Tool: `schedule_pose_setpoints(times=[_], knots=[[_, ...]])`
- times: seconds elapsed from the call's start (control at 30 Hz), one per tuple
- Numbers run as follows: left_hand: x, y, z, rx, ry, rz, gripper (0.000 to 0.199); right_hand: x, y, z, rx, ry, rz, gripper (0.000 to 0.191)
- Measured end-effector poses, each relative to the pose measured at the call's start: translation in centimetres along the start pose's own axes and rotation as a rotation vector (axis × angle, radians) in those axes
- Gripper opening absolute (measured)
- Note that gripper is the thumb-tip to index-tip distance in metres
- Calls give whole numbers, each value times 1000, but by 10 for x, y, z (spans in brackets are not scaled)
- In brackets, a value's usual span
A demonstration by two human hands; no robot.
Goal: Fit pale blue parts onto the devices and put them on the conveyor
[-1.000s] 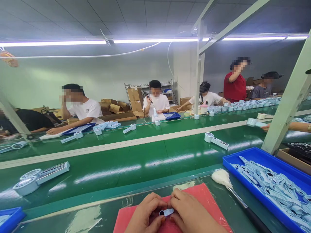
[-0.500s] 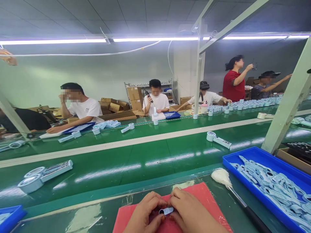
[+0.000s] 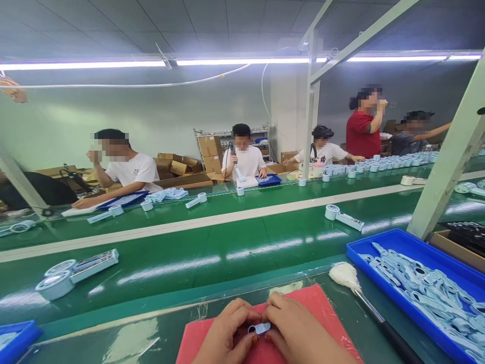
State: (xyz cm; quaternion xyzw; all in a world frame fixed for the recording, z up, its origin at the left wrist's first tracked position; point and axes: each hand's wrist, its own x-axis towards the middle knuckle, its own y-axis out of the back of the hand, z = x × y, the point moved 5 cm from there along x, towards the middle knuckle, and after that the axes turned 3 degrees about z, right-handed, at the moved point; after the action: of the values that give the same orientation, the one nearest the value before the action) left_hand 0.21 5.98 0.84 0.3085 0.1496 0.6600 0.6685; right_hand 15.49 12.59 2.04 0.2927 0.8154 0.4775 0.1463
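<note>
A small light-blue plastic part (image 3: 259,329) with a dark round opening at its left end is pinched low over a red mat (image 3: 318,308). My left hand (image 3: 231,331) grips it from the left, thumb and fingers closed round that end. From the right, my right hand (image 3: 293,326) holds the other end, its fingers bent and close to my left fingertips. Part of the piece is hidden by the fingers. To the right of the mat lies a tool with a black handle (image 3: 399,341), a metal shaft and a white wrapped head (image 3: 344,276).
A blue tray (image 3: 352,251) of light-blue parts is at right; another tray (image 3: 28,336) sits lower left. Beyond, a green conveyor (image 3: 235,237) carries light-blue handled pieces (image 3: 56,284). A slanted metal post (image 3: 447,136) rises at right. Several people sit or stand across the line.
Pieces on the near belt have shifted slightly right, and those on the far belt slightly left. Across the line, the person in red has raised a hand to the face. My hands look unchanged.
</note>
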Motion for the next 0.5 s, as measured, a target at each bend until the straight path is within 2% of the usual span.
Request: schedule_pose_setpoints(times=[0.2,0.3,0.37,0.4,0.43,0.5], knots=[[-1,-3,2,36,88,46,31,-2,-4,3,113,70,51,18],[-9,11,8,-16,33,-41,32,-2,-10,7,148,98,63,20],[-19,39,5,62,-20,-88,33,0,-18,12,129,134,55,21],[-24,60,-3,153,-17,-72,33,1,-22,16,115,150,60,22],[-30,86,-14,260,15,-21,33,1,-26,20,102,164,74,21],[-44,150,-46,456,149,147,33,2,-33,28,77,179,136,21]])
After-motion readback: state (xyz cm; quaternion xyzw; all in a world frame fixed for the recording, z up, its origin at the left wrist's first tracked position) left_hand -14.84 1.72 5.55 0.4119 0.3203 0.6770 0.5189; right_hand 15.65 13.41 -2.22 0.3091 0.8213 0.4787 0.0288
